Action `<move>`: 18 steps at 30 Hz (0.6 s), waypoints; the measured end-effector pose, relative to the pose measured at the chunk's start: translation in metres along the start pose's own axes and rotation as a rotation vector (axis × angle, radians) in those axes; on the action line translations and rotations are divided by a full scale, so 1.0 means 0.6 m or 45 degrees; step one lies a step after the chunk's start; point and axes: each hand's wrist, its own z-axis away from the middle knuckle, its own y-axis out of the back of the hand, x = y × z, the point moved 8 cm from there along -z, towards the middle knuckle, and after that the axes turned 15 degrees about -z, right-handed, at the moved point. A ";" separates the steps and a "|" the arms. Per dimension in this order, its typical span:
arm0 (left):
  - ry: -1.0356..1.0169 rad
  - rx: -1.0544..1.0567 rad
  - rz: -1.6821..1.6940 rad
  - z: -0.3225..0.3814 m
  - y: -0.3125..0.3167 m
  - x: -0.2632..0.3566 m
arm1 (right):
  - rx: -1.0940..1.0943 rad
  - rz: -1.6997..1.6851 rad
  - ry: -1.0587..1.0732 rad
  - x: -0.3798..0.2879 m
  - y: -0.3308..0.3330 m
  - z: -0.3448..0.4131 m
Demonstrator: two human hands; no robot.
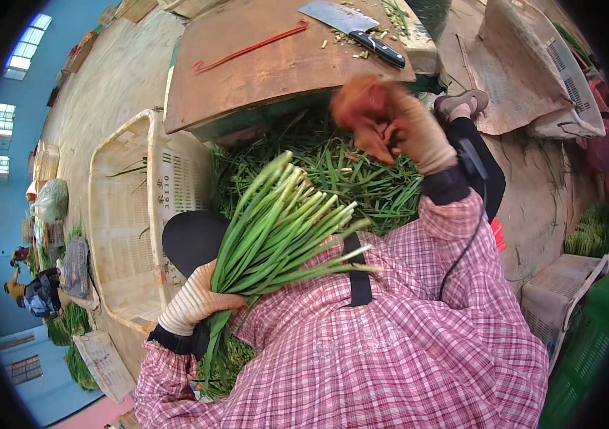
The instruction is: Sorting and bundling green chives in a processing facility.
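Observation:
My left hand (202, 300), in a striped knit glove, grips a bunch of green garlic shoots or similar long green stalks (277, 230) at the leafy part. The pale cut ends fan out towards the upper right, over my lap. My right hand (390, 120), blurred and in a glove with a reddish palm side, is raised over a heap of green leaves (363, 187) below the wooden board (251, 64); whether its fingers hold anything is unclear. A cleaver with a black handle (377, 48) and a thin red hooked strip (251, 48) lie on the board.
An off-white plastic crate (122, 214) stands at the left of the heap. Cut stalk bits lie around the cleaver. At the right are a white crate (556, 289) and a green crate (586, 348). A brown sheet (513, 75) hangs over another crate. A person (42, 292) is far left.

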 end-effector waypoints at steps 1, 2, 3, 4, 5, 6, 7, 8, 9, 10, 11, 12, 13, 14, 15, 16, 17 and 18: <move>-0.014 0.031 -0.028 -0.003 0.005 0.001 | 0.129 -0.275 0.279 -0.021 -0.038 0.031; 0.002 -0.032 -0.132 -0.007 0.003 0.006 | 0.128 -0.274 0.285 -0.010 -0.039 0.033; 0.001 -0.028 -0.134 -0.015 0.004 0.006 | -0.121 -0.129 0.148 0.021 -0.051 0.020; -0.051 -0.045 -0.107 -0.021 -0.003 0.012 | -0.364 0.018 0.014 0.052 -0.072 0.018; -0.103 -0.062 -0.079 -0.026 -0.009 0.021 | -0.511 0.576 0.110 0.077 -0.090 0.006; -0.106 -0.045 -0.088 -0.028 -0.009 0.020 | -0.500 0.956 -0.192 0.102 -0.134 0.022; -0.107 -0.051 -0.090 -0.031 -0.009 0.021 | -0.573 0.734 -0.097 0.119 -0.140 0.012; -0.117 -0.032 -0.146 -0.036 -0.006 0.019 | -0.540 0.793 -0.028 0.118 -0.128 0.009; -0.125 -0.007 -0.197 -0.040 -0.003 0.015 | -0.511 0.853 0.036 0.114 -0.125 0.007; -0.113 -0.007 -0.187 -0.044 -0.004 0.010 | -0.572 0.963 -0.069 0.132 -0.124 0.008; -0.109 -0.009 -0.181 -0.046 -0.004 0.010 | -0.634 1.072 -0.176 0.149 -0.121 0.011; -0.096 -0.036 -0.172 -0.046 -0.005 0.011 | -0.575 1.223 -0.254 0.156 -0.120 0.013; -0.081 -0.063 -0.163 -0.044 -0.007 0.011 | -0.574 1.219 -0.261 0.155 -0.122 0.014; -0.055 -0.092 -0.140 -0.043 -0.010 0.009 | -0.485 1.233 -0.305 0.153 -0.113 0.010; -0.052 -0.100 -0.134 -0.040 -0.015 0.011 | -0.390 1.247 -0.349 0.149 -0.103 0.009; -0.054 -0.100 -0.083 -0.038 -0.018 0.012 | -0.426 1.251 -0.272 0.133 -0.121 0.010; -0.055 -0.099 -0.033 -0.036 -0.019 0.013 | -0.304 1.272 -0.365 0.112 -0.120 0.026; -0.048 -0.094 -0.032 -0.028 -0.019 0.009 | -0.198 1.203 -0.359 0.087 -0.113 0.035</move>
